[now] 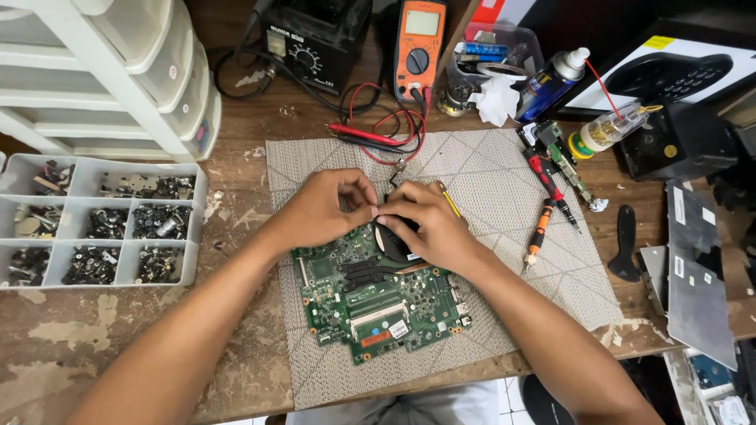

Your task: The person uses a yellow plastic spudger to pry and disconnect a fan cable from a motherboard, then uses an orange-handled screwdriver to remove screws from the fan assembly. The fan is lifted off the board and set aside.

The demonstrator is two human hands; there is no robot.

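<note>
A green circuit board lies on a grey patterned mat at the middle of the wooden bench. A black fan with a dark heat pipe sits on the board's upper part. My left hand and my right hand meet over the board's top edge, fingertips pinched together on something small that the fingers hide. My right hand rests over the fan, and a yellow-handled tool pokes out behind it.
A white parts tray with small dark components lies left, under white drawers. Behind the mat stand a black soldering station and an orange multimeter with red leads. Screwdrivers, a spray can and a bottle lie right.
</note>
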